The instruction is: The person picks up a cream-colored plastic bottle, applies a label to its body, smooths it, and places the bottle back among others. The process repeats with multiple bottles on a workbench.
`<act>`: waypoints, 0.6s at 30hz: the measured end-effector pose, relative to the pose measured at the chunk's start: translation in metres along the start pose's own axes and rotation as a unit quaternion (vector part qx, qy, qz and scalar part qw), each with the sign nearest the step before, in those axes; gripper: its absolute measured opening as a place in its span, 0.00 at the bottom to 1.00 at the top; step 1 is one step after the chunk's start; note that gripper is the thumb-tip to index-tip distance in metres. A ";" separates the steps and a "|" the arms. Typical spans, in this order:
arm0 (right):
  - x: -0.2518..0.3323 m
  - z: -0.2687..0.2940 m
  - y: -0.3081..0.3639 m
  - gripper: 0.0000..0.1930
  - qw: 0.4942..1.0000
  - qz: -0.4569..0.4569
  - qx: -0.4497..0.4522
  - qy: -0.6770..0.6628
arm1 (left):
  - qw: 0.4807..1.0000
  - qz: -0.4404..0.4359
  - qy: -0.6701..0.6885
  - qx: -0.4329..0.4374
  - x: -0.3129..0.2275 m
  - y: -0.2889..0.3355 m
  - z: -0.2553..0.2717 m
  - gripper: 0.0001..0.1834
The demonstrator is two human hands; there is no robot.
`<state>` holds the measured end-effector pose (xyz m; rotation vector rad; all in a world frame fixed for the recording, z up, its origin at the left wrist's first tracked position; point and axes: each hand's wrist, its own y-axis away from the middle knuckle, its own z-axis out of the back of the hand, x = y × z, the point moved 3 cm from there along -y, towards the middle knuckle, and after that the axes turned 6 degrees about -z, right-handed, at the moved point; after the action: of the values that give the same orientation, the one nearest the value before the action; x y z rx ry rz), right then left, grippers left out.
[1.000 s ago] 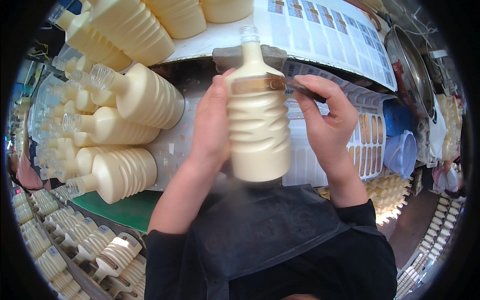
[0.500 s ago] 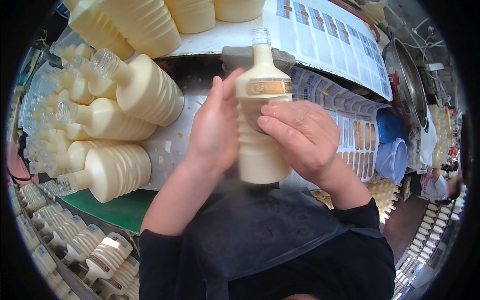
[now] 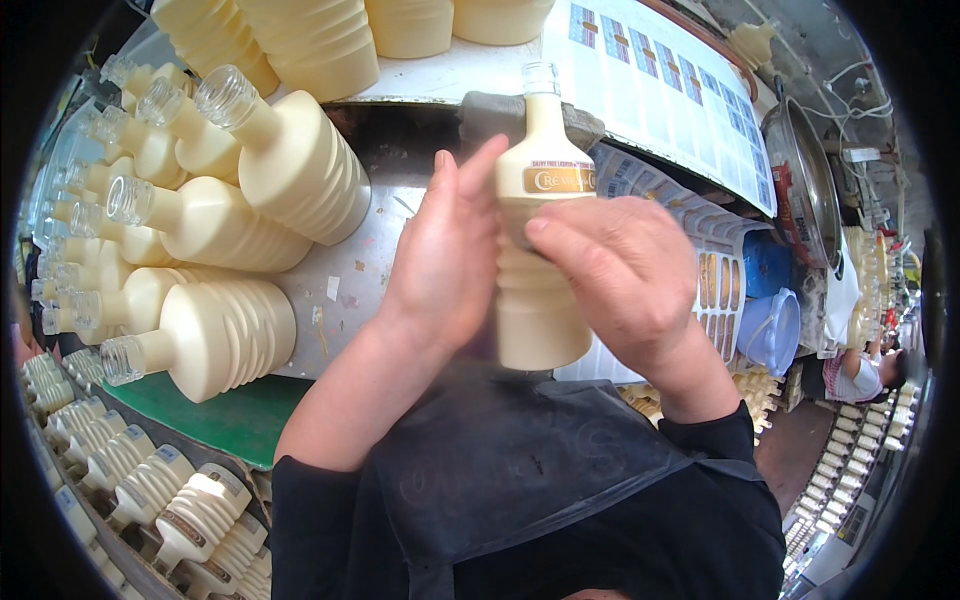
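A cream-coloured bottle (image 3: 545, 320) with a ridged body and clear glass neck stands in front of me, neck pointing away. It bears a gold label (image 3: 558, 181) on its upper body. My left hand (image 3: 440, 265) lies along the bottle's left side, fingers stretched out and thumb raised. My right hand (image 3: 630, 270) is closed over the bottle's front just below the label, its fingers bent. A brownish-grey patch shows by those fingertips; whether it is a held piece or a shadow I cannot make out.
Several unlabelled cream bottles (image 3: 235, 240) lie on the left, necks outward. More stand at the back. Label sheets (image 3: 670, 110) cover the far right. A grey block (image 3: 490, 122) sits behind the bottle. A blue bucket (image 3: 770, 330) stands right; racked bottles (image 3: 205, 510) are at lower left.
The bottle and both hands appear slightly further right in the picture, as does the back of the table. My right hand's fingers have shifted over the bottle's front and are more bent.
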<state>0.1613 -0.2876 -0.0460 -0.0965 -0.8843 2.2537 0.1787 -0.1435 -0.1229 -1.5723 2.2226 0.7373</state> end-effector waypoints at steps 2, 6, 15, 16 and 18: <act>-0.005 0.001 0.001 0.18 0.999 -0.013 -0.030 0.031 | 1.000 0.000 0.010 0.007 0.000 -0.001 0.000 0.38; -0.003 0.000 0.006 0.18 0.999 -0.054 0.000 -0.008 | 1.000 -0.013 -0.004 0.005 0.000 -0.002 0.000 0.38; -0.036 -0.026 -0.028 0.18 0.923 -0.281 -0.175 -0.198 | 0.999 -0.030 -0.034 0.008 0.004 0.000 -0.004 0.37; -0.031 -0.036 -0.030 0.18 0.932 -0.285 -0.125 -0.186 | 0.998 -0.032 -0.055 -0.005 0.004 0.000 -0.003 0.36; -0.025 -0.048 -0.034 0.16 0.958 -0.233 -0.068 -0.155 | 0.994 -0.040 -0.094 -0.030 0.003 0.000 -0.001 0.36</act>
<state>0.2149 -0.2589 -0.0659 0.3776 -1.0952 1.7896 0.1779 -0.1460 -0.1239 -1.5400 2.0104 0.8960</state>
